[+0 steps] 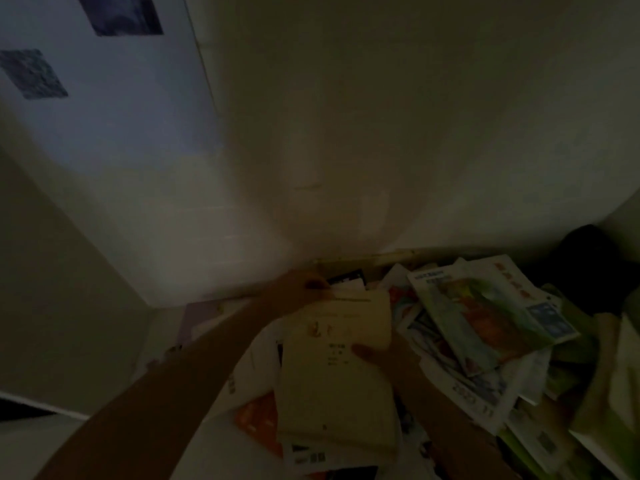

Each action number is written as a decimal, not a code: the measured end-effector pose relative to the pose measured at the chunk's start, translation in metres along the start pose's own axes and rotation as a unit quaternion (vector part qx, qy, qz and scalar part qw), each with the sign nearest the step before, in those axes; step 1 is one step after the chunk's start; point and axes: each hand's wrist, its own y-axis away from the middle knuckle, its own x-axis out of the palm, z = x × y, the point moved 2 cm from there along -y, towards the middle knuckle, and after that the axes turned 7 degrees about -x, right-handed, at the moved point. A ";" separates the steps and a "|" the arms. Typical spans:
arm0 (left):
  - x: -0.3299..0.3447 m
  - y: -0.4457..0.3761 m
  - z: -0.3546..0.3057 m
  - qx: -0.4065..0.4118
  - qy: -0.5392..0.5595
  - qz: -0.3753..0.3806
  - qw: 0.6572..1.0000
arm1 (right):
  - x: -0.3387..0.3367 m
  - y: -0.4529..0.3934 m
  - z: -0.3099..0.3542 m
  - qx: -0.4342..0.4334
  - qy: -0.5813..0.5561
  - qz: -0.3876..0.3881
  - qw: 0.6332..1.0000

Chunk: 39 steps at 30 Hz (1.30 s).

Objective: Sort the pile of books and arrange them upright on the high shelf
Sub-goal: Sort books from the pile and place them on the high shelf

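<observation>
You hold a pale cream paperback book [337,368] with both hands above a loose pile of books and magazines [485,341]. The pile is spread over a surface at the foot of an off-white wall [381,116].

**Grip state.** Your left hand [301,285] grips the far top corner of the cream book; the fingers curl over that edge, pinching it. Your right hand [377,355] supports the book's right edge, thumb pressed on the cover. The remaining right fingers sit beneath the book, so you cannot tell how they lie. The frame is dim and blurred; treat fine detail as uncertain.

**Location of task items.** The cream book lies tilted and nearly flat over an orange-covered book [256,424] and white printed sheets. A green-and-white illustrated magazine [485,317] rests on top of the pile to the right. The high shelf is not in view.

**Hazards from here.**
- The book is held only at its edges. If you release one hand before lifting, the soft cover is likely to droop and slip.
- The pile is uneven and overlapping. Dragging the book sideways instead of lifting it clear could carry loose sheets along or set the stacked magazines sliding.
- Low light makes titles hard to read; a sorting error is likely if you do not check the cover closely.
</observation>
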 end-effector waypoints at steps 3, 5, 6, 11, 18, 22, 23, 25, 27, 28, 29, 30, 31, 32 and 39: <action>-0.004 0.025 0.024 0.025 0.172 -0.216 0.961 | -0.002 0.000 -0.005 -0.008 -0.028 -0.025 0.999; 0.007 0.050 0.066 0.006 0.130 -0.253 0.959 | -0.005 0.003 -0.004 -0.017 -0.048 -0.049 0.997; 0.018 0.065 0.088 -0.028 0.100 -0.246 0.964 | -0.008 0.003 -0.004 -0.021 -0.060 -0.059 0.996; 0.063 0.146 0.162 -0.244 0.062 -0.294 0.922 | -0.018 0.005 -0.004 -0.041 -0.082 -0.058 0.994; 0.092 0.157 0.164 -0.249 0.133 -0.268 0.921 | -0.017 0.006 -0.011 -0.038 -0.077 -0.081 0.993; 0.103 0.152 0.158 -0.434 0.429 -0.281 0.741 | -0.018 0.005 -0.013 -0.043 -0.070 -0.081 0.993; 0.106 0.151 0.162 -0.446 0.488 -0.300 0.688 | -0.019 0.004 -0.014 -0.042 -0.071 -0.083 0.993; 0.103 0.150 0.154 -0.400 0.612 -0.293 0.616 | -0.018 0.004 -0.013 -0.038 -0.072 -0.084 0.993; 0.103 0.139 0.141 -0.345 0.714 -0.247 0.556 | -0.017 0.004 -0.014 -0.039 -0.065 -0.076 0.994; 0.098 0.137 0.127 -0.301 0.775 -0.231 0.506 | -0.017 0.005 -0.013 -0.043 -0.066 -0.071 0.994; 0.102 0.132 0.121 -0.288 0.802 -0.208 0.480 | -0.018 0.005 -0.013 -0.045 -0.069 -0.073 0.994; 0.104 0.131 0.104 -0.261 0.833 -0.194 0.448 | -0.018 0.007 -0.011 -0.046 -0.075 -0.076 0.993; 0.110 0.126 0.099 -0.258 0.831 -0.211 0.446 | -0.018 0.007 -0.011 -0.045 -0.080 -0.077 0.993; 0.112 0.127 0.095 -0.252 0.832 -0.229 0.438 | -0.018 0.007 -0.011 -0.044 -0.087 -0.070 0.993; 0.089 0.135 0.104 -0.161 0.749 -0.371 0.525 | -0.016 0.008 -0.009 -0.033 -0.085 -0.055 0.994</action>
